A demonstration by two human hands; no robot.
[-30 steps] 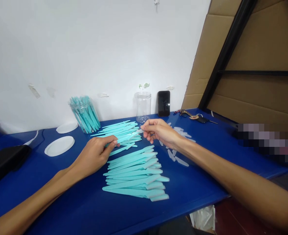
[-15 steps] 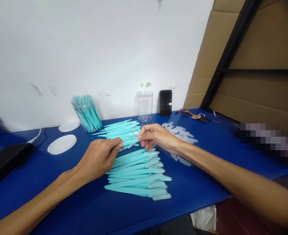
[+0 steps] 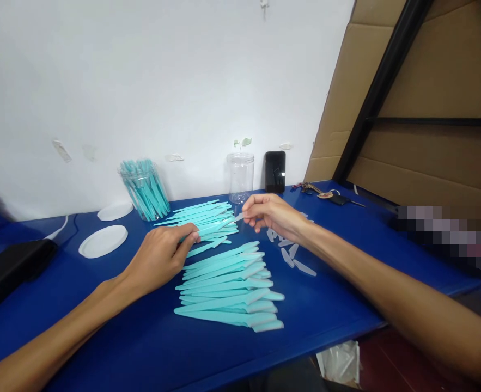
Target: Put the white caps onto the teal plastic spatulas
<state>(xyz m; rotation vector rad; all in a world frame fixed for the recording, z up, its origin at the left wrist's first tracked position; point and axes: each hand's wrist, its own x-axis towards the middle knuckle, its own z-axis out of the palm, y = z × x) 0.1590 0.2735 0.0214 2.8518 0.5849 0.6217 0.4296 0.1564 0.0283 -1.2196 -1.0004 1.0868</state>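
Observation:
My left hand (image 3: 162, 249) pinches the handle end of a turquoise stick (image 3: 211, 230) above the back pile. Between the fingertips of my right hand (image 3: 267, 213) is a translucent white cap (image 3: 239, 216), close to the stick's far tip. Whether cap and tip touch, I cannot tell. Several turquoise sticks with whitish capped ends (image 3: 227, 286) lie in a front pile, pointing right. Behind it is another pile of turquoise sticks (image 3: 199, 209). Loose translucent caps (image 3: 304, 267) lie right of the piles, some hidden below my right hand.
Along the wall stand a clear jar packed with turquoise sticks (image 3: 145, 190), a clear jar (image 3: 241, 177) and a black phone (image 3: 275, 172). White lids (image 3: 103, 241) and a black case (image 3: 15, 267) lie left, keys (image 3: 326, 195) at back right.
My right hand has moved slightly up and away from my left, exposing the white cap at its fingertips. My left hand has shifted slightly left with the stick.

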